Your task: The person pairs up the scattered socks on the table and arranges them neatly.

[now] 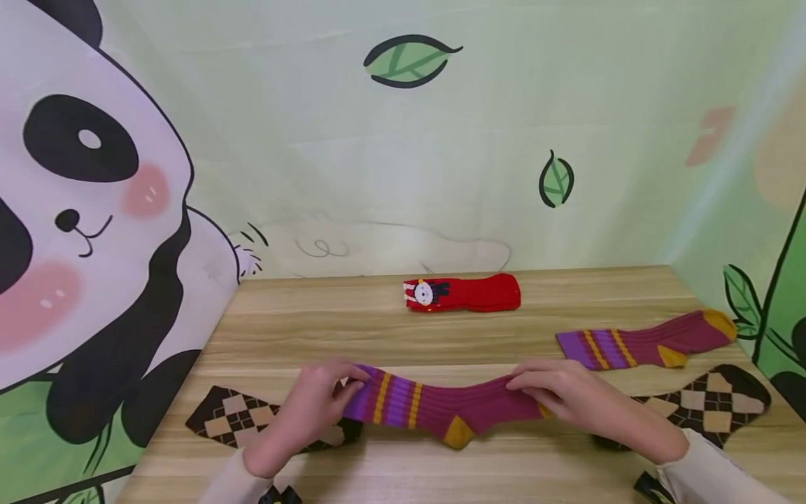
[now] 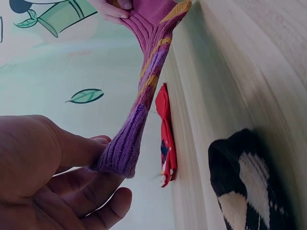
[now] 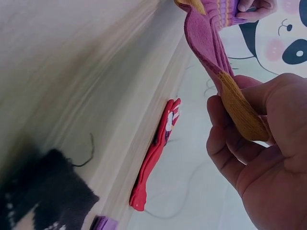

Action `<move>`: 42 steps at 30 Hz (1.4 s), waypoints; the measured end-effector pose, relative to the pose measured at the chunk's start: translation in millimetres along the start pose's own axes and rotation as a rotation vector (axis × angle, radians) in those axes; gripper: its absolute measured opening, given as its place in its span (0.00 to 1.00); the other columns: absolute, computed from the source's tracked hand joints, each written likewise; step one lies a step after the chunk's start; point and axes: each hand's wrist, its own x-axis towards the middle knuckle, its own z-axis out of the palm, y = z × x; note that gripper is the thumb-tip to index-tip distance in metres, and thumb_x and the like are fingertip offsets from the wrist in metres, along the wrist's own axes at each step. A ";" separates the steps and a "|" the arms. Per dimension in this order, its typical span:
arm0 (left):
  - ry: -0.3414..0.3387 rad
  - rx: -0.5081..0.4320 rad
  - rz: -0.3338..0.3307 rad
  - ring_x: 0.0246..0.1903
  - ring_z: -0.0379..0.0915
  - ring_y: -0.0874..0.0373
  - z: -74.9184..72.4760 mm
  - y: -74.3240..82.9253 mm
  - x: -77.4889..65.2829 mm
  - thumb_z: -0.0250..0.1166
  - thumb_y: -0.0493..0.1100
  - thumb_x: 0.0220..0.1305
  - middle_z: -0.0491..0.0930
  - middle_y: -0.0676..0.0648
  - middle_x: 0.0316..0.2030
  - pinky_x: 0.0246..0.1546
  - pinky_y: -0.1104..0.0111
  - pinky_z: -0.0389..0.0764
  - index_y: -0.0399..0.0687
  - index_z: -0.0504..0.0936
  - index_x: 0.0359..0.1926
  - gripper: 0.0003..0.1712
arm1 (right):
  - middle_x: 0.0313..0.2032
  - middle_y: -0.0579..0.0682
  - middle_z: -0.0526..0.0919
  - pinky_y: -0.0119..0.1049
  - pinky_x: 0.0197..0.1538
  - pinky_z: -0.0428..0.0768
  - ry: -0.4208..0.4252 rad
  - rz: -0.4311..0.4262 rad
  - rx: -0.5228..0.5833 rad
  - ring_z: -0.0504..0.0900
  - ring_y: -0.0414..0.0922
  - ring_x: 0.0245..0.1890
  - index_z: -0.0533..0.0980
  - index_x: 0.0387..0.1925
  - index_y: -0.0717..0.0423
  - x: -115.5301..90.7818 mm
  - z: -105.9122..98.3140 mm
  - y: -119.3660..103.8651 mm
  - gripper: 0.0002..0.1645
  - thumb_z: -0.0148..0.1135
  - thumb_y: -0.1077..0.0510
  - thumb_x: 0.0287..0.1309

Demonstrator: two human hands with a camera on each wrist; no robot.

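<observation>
A purple and maroon sock (image 1: pixel 434 408) with yellow stripes and a yellow heel stretches between both hands, held above the table. My left hand (image 1: pixel 321 392) pinches its purple cuff (image 2: pixel 125 148) between thumb and fingers. At the other end, my right hand (image 1: pixel 569 392) grips the toe part, whose yellow tip (image 3: pixel 237 108) shows in the right wrist view. Behind the right hand lies a matching sock (image 1: pixel 648 343), flat with its toe to the right. Below the left forearm is a black and tan argyle sock (image 1: pixel 236 416), partly covered by the arm.
Another argyle sock (image 1: pixel 711 406) lies at the right, partly behind the right forearm. A red sock (image 1: pixel 485 292) with a cartoon figure rests near the back edge of the wooden table (image 1: pixel 315 315). Behind stands a printed backdrop (image 1: pixel 302 105) with a panda and leaves.
</observation>
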 end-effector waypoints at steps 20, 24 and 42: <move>-0.065 -0.061 0.060 0.38 0.85 0.56 28.8 6.5 -6.3 0.73 0.28 0.59 0.89 0.47 0.38 0.40 0.63 0.86 0.41 0.89 0.37 0.07 | 0.47 0.40 0.86 0.38 0.44 0.86 -0.075 0.072 0.025 0.86 0.40 0.46 0.86 0.47 0.44 -21.5 4.3 3.2 0.19 0.70 0.69 0.59; -0.094 -0.050 0.053 0.39 0.85 0.55 32.2 9.2 -6.4 0.73 0.29 0.59 0.89 0.47 0.38 0.42 0.64 0.86 0.41 0.90 0.37 0.06 | 0.46 0.40 0.86 0.37 0.44 0.86 -0.073 0.065 0.032 0.86 0.40 0.45 0.86 0.46 0.44 -24.5 5.6 5.4 0.20 0.70 0.70 0.58; -0.206 -0.041 0.021 0.41 0.86 0.53 48.7 9.7 -9.0 0.73 0.30 0.58 0.89 0.44 0.40 0.42 0.67 0.86 0.39 0.89 0.39 0.08 | 0.44 0.40 0.86 0.36 0.43 0.85 -0.145 0.103 0.095 0.85 0.40 0.44 0.86 0.46 0.46 -36.1 8.3 9.3 0.19 0.67 0.71 0.60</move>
